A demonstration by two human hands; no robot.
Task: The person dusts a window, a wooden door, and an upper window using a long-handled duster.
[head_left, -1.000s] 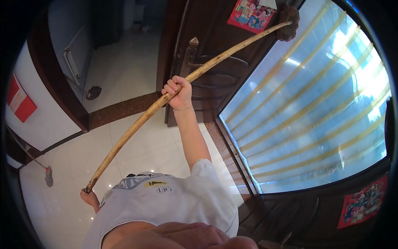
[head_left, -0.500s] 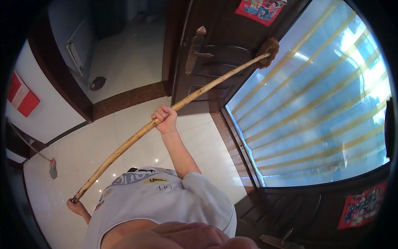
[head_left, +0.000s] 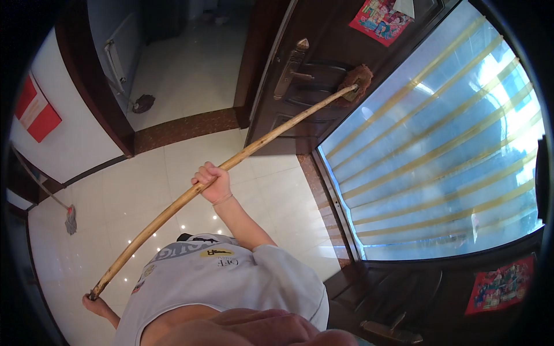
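Glossy cream floor tiles [head_left: 138,179] gleamed as left grip [head_left: 99,307] and right grip [head_left: 214,181] clamped the long curved wooden pole [head_left: 259,143], shaggy brown head [head_left: 362,75] at the dark panelled door [head_left: 326,34], progress and remainder impossible to judge.

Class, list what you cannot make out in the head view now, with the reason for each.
Head view, now:
Left hand's grip: fingers partly hidden around the pole's end.
Mop's upper handle: cut off by the dark left rim.
Fine detail on the door poster: too small.
Anything beyond the striped sheeting: hidden by its cloudiness and glare.
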